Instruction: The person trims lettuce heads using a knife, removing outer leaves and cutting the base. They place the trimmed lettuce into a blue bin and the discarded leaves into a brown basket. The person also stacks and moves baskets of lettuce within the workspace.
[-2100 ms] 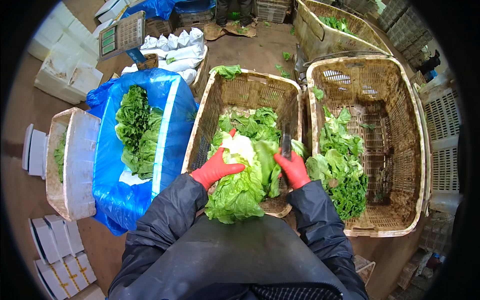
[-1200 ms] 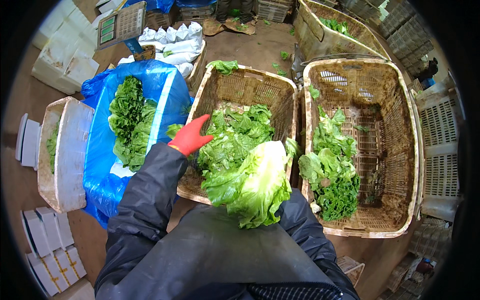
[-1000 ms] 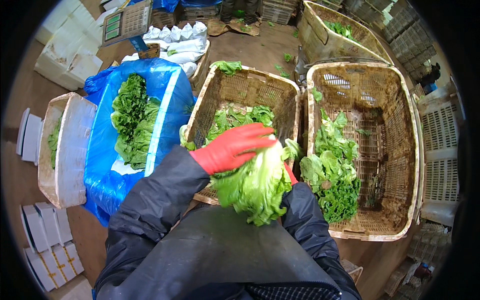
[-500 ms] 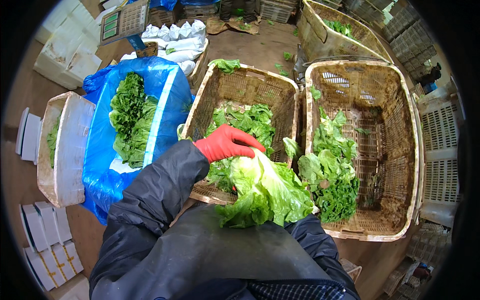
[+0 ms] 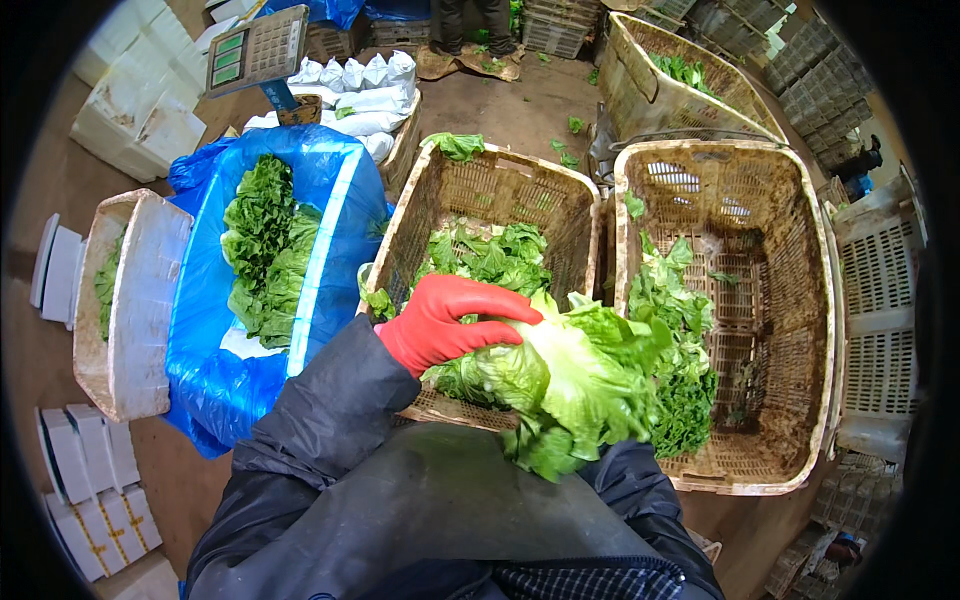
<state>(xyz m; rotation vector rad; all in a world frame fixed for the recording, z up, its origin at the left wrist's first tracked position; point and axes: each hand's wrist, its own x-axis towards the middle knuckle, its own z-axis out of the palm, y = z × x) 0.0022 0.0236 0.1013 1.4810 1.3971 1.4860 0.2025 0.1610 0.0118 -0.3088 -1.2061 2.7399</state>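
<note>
Brown, dirt-marked floor (image 5: 190, 490) shows between the containers, with a standing person's dark-trousered legs (image 5: 470, 25) at the far edge. Far left, white foam boxes bound with yellow straps (image 5: 100, 500) lie at the near side. Beyond them stands a narrow, stained white open box (image 5: 150, 310) holding some greens. Next to it sits an open box lined with shiny blue plastic film (image 5: 205, 300), containing dark and mid-green leafy lettuce (image 5: 275, 250). Behind that box are a grey weighing-scale console with green display windows (image 5: 255, 50) and, to its right, plump white plastic bags (image 5: 370, 100).

At centre stands a beige slatted plastic crate with heavy brown staining (image 5: 510, 185); loose green leaves (image 5: 490, 258) lie inside, and one leaf (image 5: 457, 147) hangs over its far rim. The left hand, in a red rubber glove (image 5: 440, 320), is above this crate's near part. Its fingers and thumb are bent, tips at the pale upper part of a large green lettuce head (image 5: 590, 365); whether they pinch it cannot be told. The lettuce head is tilted above the crate's near right corner, in front of the dark apron (image 5: 430, 510). The right hand is hidden behind the lettuce; its state cannot be determined.

At right, a second, similarly stained beige crate (image 5: 750, 270) holds greens along its left side. Whitish slatted crates (image 5: 880, 260) stand beyond.
</note>
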